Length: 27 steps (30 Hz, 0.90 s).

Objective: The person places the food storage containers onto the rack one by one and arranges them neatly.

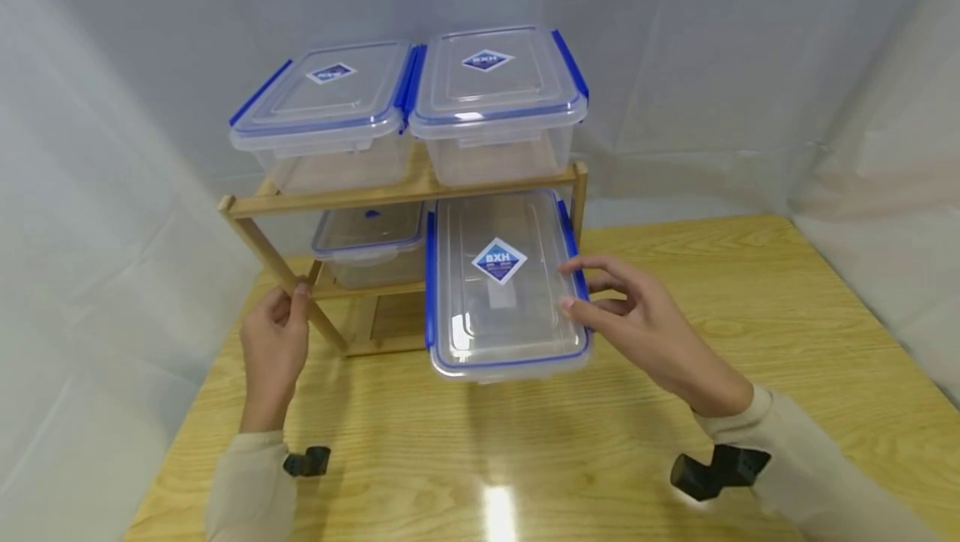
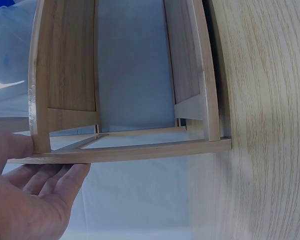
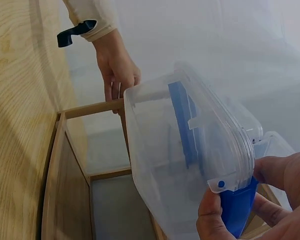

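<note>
A clear lidded food container with blue side clips juts forward from the middle shelf of a wooden rack. My right hand grips its right side, thumb on the lid edge and fingers around the blue clip. In the right wrist view the container hangs out past the shelf. My left hand holds the rack's front left upright post at middle shelf height. Seen from the left wrist, the thumb and fingers of that hand pinch the wooden post from both sides.
Two more lidded containers stand side by side on the top shelf, one left and one right. Another container sits at the left of the middle shelf. The rack stands on a wood-grain table, with white sheeting behind.
</note>
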Each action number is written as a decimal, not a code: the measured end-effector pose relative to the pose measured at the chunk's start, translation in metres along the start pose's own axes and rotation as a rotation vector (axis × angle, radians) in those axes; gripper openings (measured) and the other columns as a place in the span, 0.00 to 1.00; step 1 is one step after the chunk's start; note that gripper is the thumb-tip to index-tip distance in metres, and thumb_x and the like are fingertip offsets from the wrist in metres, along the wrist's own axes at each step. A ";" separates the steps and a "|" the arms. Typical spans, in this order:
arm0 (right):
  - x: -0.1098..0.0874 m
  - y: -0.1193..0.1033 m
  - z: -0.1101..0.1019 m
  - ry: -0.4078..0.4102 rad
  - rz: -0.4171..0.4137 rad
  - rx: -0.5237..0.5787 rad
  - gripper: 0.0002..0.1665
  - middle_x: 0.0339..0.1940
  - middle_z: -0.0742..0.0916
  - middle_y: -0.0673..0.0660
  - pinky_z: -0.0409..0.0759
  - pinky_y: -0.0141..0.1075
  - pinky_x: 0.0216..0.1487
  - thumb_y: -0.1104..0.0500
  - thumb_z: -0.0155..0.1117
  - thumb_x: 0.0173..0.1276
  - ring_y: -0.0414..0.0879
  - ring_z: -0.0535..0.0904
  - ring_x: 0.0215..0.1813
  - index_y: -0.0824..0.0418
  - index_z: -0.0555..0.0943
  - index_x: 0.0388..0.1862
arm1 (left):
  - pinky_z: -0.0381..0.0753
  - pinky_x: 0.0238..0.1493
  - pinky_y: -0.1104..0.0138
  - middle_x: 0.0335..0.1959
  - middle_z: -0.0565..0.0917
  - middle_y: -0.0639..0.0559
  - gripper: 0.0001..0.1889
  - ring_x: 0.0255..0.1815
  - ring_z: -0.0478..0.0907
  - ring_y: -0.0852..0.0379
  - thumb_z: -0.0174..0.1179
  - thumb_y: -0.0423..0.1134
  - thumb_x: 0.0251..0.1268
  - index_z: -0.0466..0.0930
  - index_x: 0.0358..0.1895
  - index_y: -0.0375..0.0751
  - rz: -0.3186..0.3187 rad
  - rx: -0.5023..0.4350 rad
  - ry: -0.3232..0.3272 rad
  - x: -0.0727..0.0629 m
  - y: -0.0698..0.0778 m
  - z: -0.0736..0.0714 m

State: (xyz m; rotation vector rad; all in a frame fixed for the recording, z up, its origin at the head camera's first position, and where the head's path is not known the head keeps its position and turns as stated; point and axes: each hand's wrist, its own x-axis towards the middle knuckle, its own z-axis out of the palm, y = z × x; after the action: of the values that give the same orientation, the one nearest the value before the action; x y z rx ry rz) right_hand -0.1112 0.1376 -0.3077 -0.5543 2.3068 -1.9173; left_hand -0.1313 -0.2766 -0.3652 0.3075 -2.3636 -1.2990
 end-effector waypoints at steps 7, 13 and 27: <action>0.013 -0.004 -0.002 -0.005 0.021 0.001 0.22 0.54 0.82 0.65 0.87 0.41 0.42 0.60 0.66 0.73 0.56 0.85 0.45 0.60 0.76 0.64 | 0.83 0.57 0.60 0.56 0.84 0.39 0.25 0.58 0.82 0.45 0.48 0.52 0.81 0.78 0.66 0.39 0.005 0.006 -0.002 0.000 0.001 0.001; 0.021 -0.008 -0.006 -0.039 0.042 -0.026 0.24 0.55 0.81 0.63 0.86 0.44 0.46 0.57 0.65 0.75 0.57 0.81 0.51 0.59 0.75 0.67 | 0.82 0.58 0.57 0.57 0.84 0.38 0.25 0.58 0.82 0.45 0.48 0.52 0.81 0.78 0.67 0.38 -0.001 0.010 -0.002 -0.001 0.002 0.000; 0.029 -0.016 -0.009 -0.022 0.133 -0.014 0.29 0.55 0.81 0.63 0.82 0.42 0.51 0.51 0.66 0.74 0.54 0.76 0.54 0.55 0.74 0.72 | 0.80 0.46 0.75 0.54 0.85 0.38 0.24 0.58 0.82 0.44 0.48 0.51 0.82 0.81 0.62 0.36 0.038 0.034 0.024 0.000 0.000 0.001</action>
State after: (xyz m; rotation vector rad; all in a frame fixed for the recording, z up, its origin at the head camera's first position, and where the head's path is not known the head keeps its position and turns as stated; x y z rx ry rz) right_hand -0.1377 0.1337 -0.2859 -0.4093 2.2828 -1.8281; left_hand -0.1313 -0.2761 -0.3659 0.2859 -2.3617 -1.2324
